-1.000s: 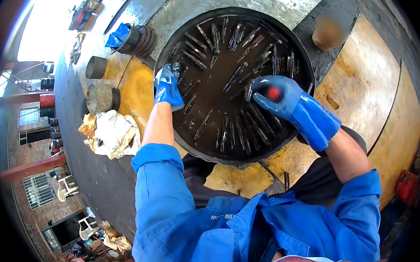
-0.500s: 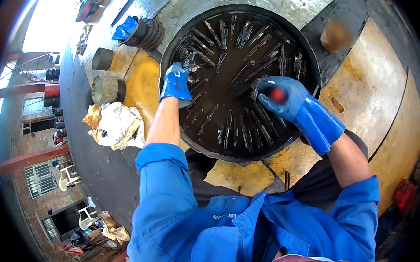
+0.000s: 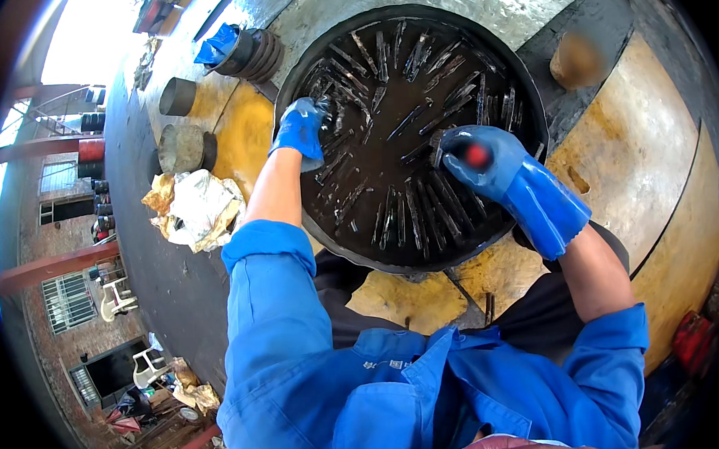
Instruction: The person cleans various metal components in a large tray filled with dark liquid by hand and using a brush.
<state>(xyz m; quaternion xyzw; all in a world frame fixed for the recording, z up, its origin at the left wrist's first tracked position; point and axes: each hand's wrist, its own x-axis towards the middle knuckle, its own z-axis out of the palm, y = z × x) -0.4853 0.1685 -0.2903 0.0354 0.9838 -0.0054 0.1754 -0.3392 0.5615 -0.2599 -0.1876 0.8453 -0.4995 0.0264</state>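
Observation:
Between my arms sits a large round black pan [image 3: 389, 167] with a dark, wet-looking bottom. Several narrow dark strips [image 3: 442, 209] lie in it, many pointing from the rim toward the middle. My left hand [image 3: 298, 135], in a blue rubber glove, is at the pan's left side. Its fingers are curled in among shiny dark pieces [image 3: 325, 106]; what they grip is hidden. Over the right half is my right hand [image 3: 489, 159], in a matching glove, closed with a small dark edge showing at its fingertips. A blurred dark round spot with a red centre covers part of that glove.
Left of the pan are crumpled white and tan sheets [image 3: 202, 207], two short grey cylinders [image 3: 181, 148] and a ribbed dark container [image 3: 256, 56] with blue material. A blurred brown cylinder [image 3: 577, 61] stands to the right. Worn yellow plates [image 3: 621, 157] cover part of the floor.
My left hand has shifted slightly left at the rim, its fingers still among the dark pieces. A few strips near the pan's middle lie a little differently. My right hand has hardly moved.

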